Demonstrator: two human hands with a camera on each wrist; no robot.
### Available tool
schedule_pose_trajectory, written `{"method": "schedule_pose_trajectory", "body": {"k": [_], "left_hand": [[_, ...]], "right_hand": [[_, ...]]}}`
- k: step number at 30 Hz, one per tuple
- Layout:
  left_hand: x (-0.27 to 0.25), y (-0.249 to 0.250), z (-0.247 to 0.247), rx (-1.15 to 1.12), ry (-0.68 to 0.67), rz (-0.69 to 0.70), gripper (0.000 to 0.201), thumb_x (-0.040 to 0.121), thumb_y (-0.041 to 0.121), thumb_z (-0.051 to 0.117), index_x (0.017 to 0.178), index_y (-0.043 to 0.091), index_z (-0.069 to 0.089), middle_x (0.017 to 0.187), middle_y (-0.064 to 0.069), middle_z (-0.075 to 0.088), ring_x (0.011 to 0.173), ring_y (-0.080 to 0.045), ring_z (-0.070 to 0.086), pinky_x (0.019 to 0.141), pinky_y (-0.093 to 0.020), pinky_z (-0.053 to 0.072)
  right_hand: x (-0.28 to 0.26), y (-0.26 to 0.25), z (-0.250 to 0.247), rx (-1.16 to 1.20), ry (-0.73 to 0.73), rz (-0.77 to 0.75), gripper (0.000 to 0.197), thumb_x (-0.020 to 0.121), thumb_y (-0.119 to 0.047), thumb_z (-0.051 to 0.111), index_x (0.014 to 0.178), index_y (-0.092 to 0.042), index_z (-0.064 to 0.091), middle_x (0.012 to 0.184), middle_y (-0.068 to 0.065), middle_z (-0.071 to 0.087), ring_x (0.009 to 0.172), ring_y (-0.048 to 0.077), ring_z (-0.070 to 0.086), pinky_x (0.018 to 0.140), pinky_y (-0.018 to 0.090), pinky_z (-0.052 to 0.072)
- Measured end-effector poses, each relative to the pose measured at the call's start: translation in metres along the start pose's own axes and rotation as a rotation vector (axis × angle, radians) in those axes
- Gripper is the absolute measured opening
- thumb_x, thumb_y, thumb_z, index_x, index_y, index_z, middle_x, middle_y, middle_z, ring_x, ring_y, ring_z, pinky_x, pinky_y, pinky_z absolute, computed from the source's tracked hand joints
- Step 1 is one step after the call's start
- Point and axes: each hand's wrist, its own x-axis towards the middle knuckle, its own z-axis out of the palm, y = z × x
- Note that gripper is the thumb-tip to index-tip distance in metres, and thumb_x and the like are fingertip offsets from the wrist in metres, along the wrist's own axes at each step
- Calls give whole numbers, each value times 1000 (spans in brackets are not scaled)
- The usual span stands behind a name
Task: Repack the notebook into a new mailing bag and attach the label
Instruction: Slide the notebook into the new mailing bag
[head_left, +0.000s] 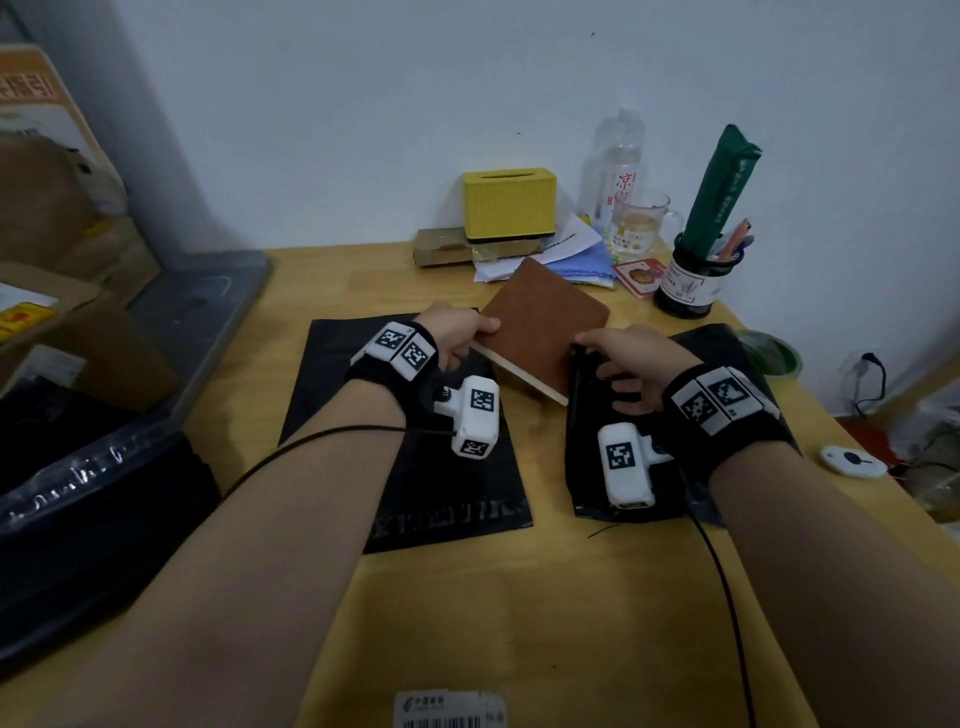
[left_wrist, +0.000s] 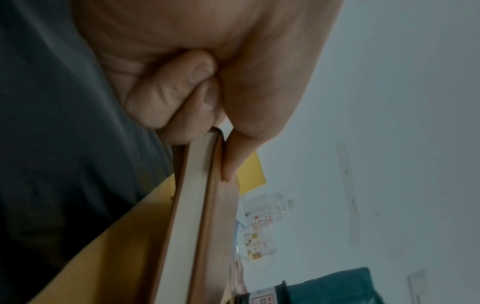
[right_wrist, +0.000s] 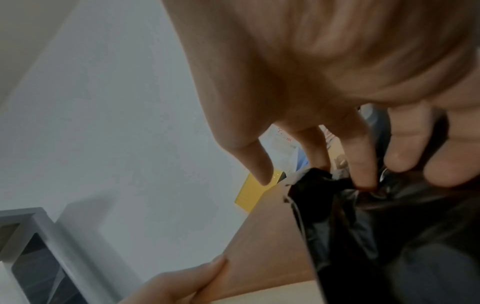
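A brown notebook (head_left: 545, 325) is lifted at a tilt over the wooden table (head_left: 519, 597). My left hand (head_left: 467, 332) pinches its left corner, thumb on the cover. The left wrist view shows the notebook (left_wrist: 197, 205) edge-on, clamped in my left hand (left_wrist: 215, 133). My right hand (head_left: 618, 364) grips the crumpled mouth of a black mailing bag (head_left: 623, 483), right against the notebook's near right edge. In the right wrist view the bag (right_wrist: 376, 236) overlaps the notebook (right_wrist: 259, 246), held by my right hand (right_wrist: 363, 164). A second black bag (head_left: 405, 467) lies flat. A printed label (head_left: 447, 712) lies at the near edge.
Against the back wall stand a yellow box (head_left: 509, 202), a clear bottle (head_left: 615, 166), a glass mug (head_left: 641, 223), a pen holder (head_left: 691, 280) and loose papers (head_left: 561, 249). A grey crate (head_left: 197, 312) sits left. A small white device (head_left: 852, 460) lies right.
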Motion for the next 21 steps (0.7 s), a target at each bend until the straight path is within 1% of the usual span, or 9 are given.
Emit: {"method": "schedule_pose_trajectory", "body": {"k": [2,4,5,7,9,12,15,18,21], "left_hand": [[-7,0,-10,-80,63,38,30,90,28,72,105,10,54,66,-1,44,49,-13,39,42,-21,37],[-14,-4,-23,-179,137,53,50,89,27,73,127,2,53,82,-4,57,66,-18,57,73,-29,56],[-17,-7,-31,-224,165,61,48,88,28,74,125,4,54,77,-3,53,60,-17,52,71,-27,55],[-24,-16,-45,-308,187,93,32,87,28,75,103,12,53,66,1,38,46,-11,29,39,-18,33],[-36,-22,-56,-433,187,107,25,87,28,73,90,16,51,63,3,33,42,-9,21,35,-19,16],[-60,-25,-66,-590,203,112,20,90,27,70,85,18,52,62,5,34,38,-6,22,33,-17,15],[-85,-31,-70,-679,214,123,19,91,26,68,83,19,53,62,6,40,37,-5,23,32,-16,16],[-109,-43,-73,-758,220,139,18,93,25,66,82,20,52,60,8,43,35,-4,22,30,-17,16],[-129,-60,-75,-745,189,150,19,93,26,67,81,19,53,60,8,44,34,-3,23,29,-17,17]], "right_hand": [[-2,1,-1,7,1,3,57,90,-56,64,133,-20,53,116,5,60,109,25,54,82,42,50],[-6,-1,1,-8,-1,2,58,90,-58,62,132,-18,52,120,6,61,116,27,52,86,43,48],[-9,-2,2,-38,-6,3,59,90,-59,61,130,-16,51,124,7,61,118,29,52,89,44,46],[-14,-8,6,-86,-22,-21,67,88,-60,63,135,-14,49,131,10,60,121,31,52,95,46,42],[-23,-16,13,-69,9,-96,73,88,-59,65,142,-11,49,134,12,59,116,31,54,95,43,42],[-45,-23,27,12,-29,-224,72,87,-66,62,137,-14,58,126,7,68,113,27,57,94,42,39],[-70,-23,45,204,-314,-227,77,85,-81,47,135,-23,61,116,-5,76,118,26,58,101,44,31],[-89,-20,61,373,-539,-212,96,77,-95,28,141,-29,55,124,-11,73,126,22,56,98,40,30],[-110,-15,78,350,-616,-238,74,85,-85,37,143,-39,45,126,-10,72,126,21,61,91,35,34]]}}
